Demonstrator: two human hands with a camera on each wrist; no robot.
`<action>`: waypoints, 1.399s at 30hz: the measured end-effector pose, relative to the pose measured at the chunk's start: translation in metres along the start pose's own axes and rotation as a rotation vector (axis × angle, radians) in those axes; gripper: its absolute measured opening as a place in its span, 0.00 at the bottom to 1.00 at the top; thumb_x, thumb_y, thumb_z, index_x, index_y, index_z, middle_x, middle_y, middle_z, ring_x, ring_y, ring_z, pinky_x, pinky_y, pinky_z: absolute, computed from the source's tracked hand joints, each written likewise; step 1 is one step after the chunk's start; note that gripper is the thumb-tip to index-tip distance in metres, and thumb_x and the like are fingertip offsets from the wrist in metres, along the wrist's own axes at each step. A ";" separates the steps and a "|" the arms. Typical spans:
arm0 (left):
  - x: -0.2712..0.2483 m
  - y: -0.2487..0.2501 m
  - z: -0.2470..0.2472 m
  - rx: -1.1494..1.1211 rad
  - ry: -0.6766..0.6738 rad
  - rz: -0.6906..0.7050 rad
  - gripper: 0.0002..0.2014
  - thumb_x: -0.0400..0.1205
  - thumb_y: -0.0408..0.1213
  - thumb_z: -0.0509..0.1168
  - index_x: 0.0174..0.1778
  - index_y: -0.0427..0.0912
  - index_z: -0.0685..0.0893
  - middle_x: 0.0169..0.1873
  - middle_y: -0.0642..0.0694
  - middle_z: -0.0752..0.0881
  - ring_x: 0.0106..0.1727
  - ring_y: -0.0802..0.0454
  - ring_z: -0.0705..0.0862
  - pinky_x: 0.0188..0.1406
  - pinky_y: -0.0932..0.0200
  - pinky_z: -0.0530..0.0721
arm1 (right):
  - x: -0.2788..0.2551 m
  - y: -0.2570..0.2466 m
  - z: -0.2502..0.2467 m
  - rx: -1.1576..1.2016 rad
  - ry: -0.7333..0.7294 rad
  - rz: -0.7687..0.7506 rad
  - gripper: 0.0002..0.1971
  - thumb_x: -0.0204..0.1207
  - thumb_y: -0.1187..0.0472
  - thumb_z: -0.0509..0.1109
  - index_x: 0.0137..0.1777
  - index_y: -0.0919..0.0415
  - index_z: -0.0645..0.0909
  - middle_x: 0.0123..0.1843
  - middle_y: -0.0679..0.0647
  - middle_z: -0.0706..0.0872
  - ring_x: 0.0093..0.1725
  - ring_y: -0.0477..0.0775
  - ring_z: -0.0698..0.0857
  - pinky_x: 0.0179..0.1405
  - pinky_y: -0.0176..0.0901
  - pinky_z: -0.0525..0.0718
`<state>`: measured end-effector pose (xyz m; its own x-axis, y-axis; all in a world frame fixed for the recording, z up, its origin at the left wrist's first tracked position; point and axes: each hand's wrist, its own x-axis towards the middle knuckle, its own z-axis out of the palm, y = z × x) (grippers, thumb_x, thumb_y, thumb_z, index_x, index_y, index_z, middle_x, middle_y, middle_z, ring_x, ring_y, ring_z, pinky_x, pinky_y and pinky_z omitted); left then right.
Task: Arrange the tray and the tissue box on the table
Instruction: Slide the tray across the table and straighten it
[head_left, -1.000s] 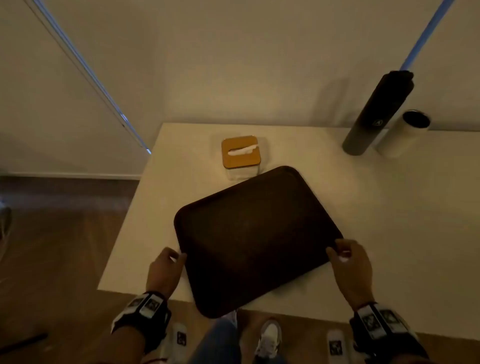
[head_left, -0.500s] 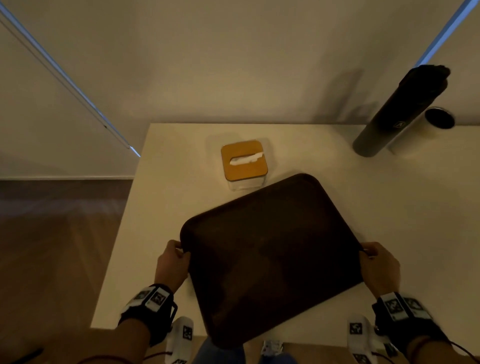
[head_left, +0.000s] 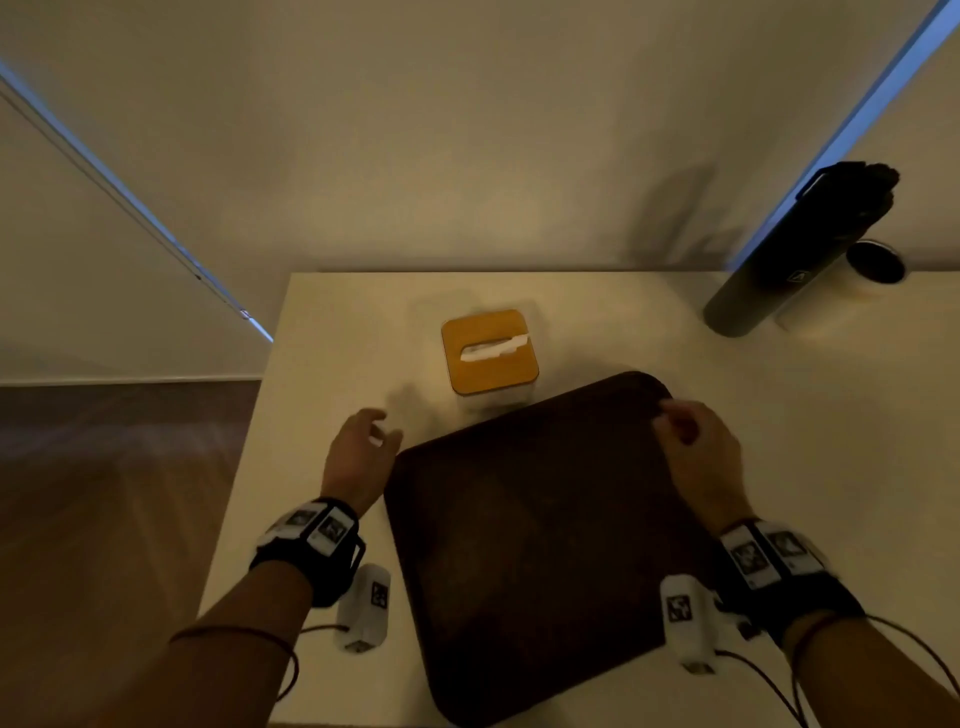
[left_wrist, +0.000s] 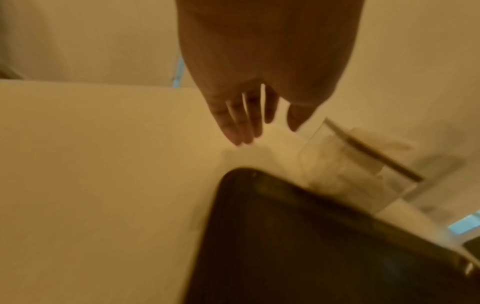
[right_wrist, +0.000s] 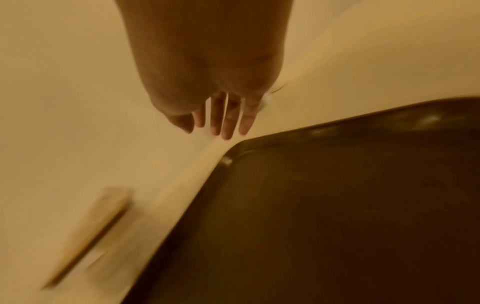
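A dark brown, round-cornered rectangular plastic tray lay flat on the cream-white table, skewed so that its long axis ran from the near edge, where one corner overhung slightly, toward the far right. Just beyond its far-left edge stood the tissue box, a square clear-walled box with an orange-tan wooden lid and a white tissue poking from the slot; whether box and tray touched could not be told, though they sat very close. The left hand hovered over bare table to the left of the tray's far-left corner, fingers loosely extended and holding nothing, as the left wrist view confirmed. The right hand was above the tray's far-right corner, fingers relaxed and straight in the right wrist view, also gripping nothing. The relation that mattered was this: the box lay ahead and to the right of the left hand, ahead and well to the left of the right hand, so it sat between them with the left hand clearly nearer. By my judgement the tray was set down, and the box was likely next, approached from both flanks. A tall dark cylindrical bottle and a white cup stood at the far right, well apart.
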<state>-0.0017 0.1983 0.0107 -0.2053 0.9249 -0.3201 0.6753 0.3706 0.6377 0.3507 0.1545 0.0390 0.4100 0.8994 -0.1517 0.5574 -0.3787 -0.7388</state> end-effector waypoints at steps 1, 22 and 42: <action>0.013 0.012 0.000 -0.039 -0.037 0.023 0.21 0.81 0.44 0.65 0.68 0.42 0.78 0.55 0.43 0.84 0.51 0.46 0.82 0.50 0.52 0.79 | 0.010 -0.021 0.015 0.017 -0.096 -0.031 0.16 0.79 0.58 0.66 0.66 0.59 0.79 0.58 0.55 0.84 0.54 0.49 0.80 0.57 0.44 0.79; 0.060 0.011 -0.033 -0.621 -0.199 -0.237 0.26 0.85 0.36 0.58 0.81 0.45 0.66 0.63 0.39 0.80 0.64 0.43 0.79 0.63 0.41 0.83 | 0.030 -0.132 0.184 0.244 -0.519 0.015 0.21 0.79 0.62 0.63 0.72 0.53 0.75 0.67 0.58 0.84 0.63 0.59 0.84 0.63 0.61 0.85; -0.008 -0.099 -0.084 -0.606 0.064 -0.367 0.15 0.80 0.49 0.65 0.55 0.41 0.79 0.49 0.40 0.84 0.56 0.42 0.83 0.53 0.45 0.84 | -0.039 -0.140 0.211 0.242 -0.418 -0.061 0.20 0.80 0.61 0.66 0.72 0.59 0.76 0.69 0.58 0.82 0.65 0.54 0.82 0.57 0.38 0.75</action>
<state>-0.1267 0.1618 0.0092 -0.3983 0.7273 -0.5589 0.0458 0.6244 0.7798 0.1040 0.2191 0.0098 0.0290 0.9478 -0.3176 0.3669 -0.3056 -0.8786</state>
